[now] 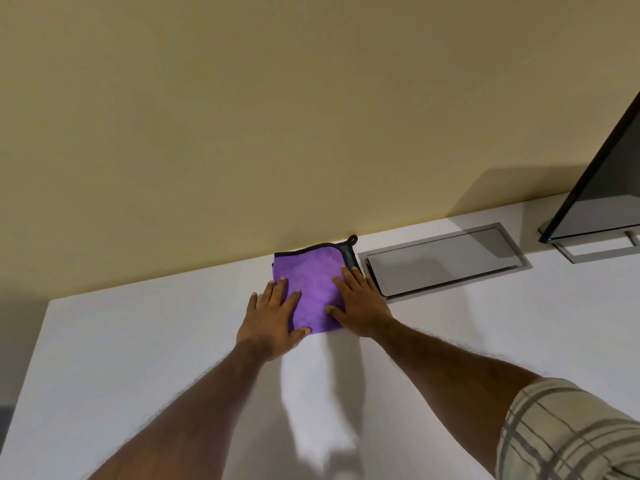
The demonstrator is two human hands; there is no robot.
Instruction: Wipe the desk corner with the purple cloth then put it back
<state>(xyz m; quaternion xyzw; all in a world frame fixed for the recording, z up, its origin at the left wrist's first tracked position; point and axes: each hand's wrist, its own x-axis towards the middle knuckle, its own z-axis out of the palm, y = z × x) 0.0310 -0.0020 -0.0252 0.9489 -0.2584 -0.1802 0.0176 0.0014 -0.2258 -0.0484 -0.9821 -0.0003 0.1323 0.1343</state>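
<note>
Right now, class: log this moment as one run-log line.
left hand: flat on purple cloth | right hand: flat on cloth | cloth: folded, on white desk, by wall

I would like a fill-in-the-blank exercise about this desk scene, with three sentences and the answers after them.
1. Both hands, left hand and right hand, lie flat on the ____ cloth.
2. The cloth lies against the ____ behind the white desk.
3. The grey cable hatch lies to the ____ of the cloth.

Missing words: purple; wall; right

Dim, warm indoor light; soft arm shadows fall toward six o'clock on the bench (138,341); edges bend, slightly blurred.
</note>
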